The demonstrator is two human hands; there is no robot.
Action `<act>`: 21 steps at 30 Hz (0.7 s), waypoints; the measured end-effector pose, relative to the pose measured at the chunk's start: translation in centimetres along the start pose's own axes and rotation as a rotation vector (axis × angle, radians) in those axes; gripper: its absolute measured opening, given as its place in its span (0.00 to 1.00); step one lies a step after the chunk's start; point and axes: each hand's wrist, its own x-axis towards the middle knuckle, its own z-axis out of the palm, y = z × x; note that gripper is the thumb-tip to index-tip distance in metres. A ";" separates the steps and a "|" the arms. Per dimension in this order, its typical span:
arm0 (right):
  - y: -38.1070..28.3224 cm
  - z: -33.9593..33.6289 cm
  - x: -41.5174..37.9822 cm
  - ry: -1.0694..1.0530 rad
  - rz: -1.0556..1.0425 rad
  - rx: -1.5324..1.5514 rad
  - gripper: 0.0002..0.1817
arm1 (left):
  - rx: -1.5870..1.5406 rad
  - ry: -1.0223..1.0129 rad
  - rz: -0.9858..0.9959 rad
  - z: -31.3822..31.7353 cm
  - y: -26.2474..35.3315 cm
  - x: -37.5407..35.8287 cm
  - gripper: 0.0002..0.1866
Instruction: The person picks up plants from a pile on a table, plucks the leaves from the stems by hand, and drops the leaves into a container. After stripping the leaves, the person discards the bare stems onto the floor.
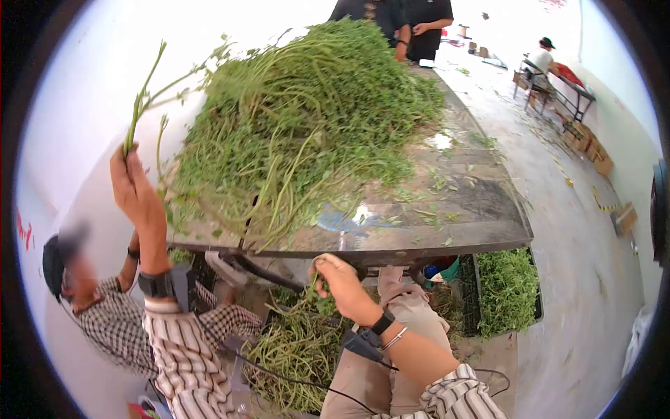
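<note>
My left hand (142,192) is raised beside the table's left edge, fingers closed round a few long green stems (143,105). These stand upright, with leafy side shoots reaching right over the pile. A large heap of leafy green stems (314,105) covers much of the dark table (481,202). Just below the front edge, my right hand (343,285) is closed, with a bit of leafy greens (313,290) showing at its fingers. Under that hand lies a mass of cut green stems (296,356) in a container between the table and my legs.
A black crate of leafy tops (508,290) stands at the lower right. A person in a checked shirt (112,325) sits close on my left. Two people in dark clothes (426,28) are behind the heap. Another person (543,61) sits far right near cardboard boxes (587,145).
</note>
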 end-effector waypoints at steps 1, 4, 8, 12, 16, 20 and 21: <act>0.0 -0.1 0.1 -0.027 0.016 -0.020 0.09 | -0.033 -0.003 0.013 0.0 0.1 -0.3 0.12; 0.8 -0.3 0.4 -0.053 -0.003 -0.029 0.10 | 0.059 -0.281 -0.047 0.5 -0.5 -1.9 0.10; 0.7 -0.1 0.1 -0.058 -0.002 -0.032 0.09 | 0.072 -0.439 -0.063 1.0 -1.2 -3.0 0.10; 0.0 0.1 -0.2 -0.044 0.023 -0.026 0.08 | 0.081 -0.295 -0.072 -0.1 -0.8 -0.2 0.12; -0.1 0.1 -0.3 -0.043 -0.006 -0.047 0.08 | -0.067 -0.097 -0.115 -0.1 0.2 1.2 0.12; -0.3 0.3 -0.3 -0.046 -0.002 -0.040 0.09 | -0.042 -0.114 -0.100 -0.6 -0.1 1.1 0.11; -0.4 0.3 -0.3 -0.017 -0.014 -0.042 0.10 | -0.075 -0.106 -0.147 -0.7 0.1 1.2 0.11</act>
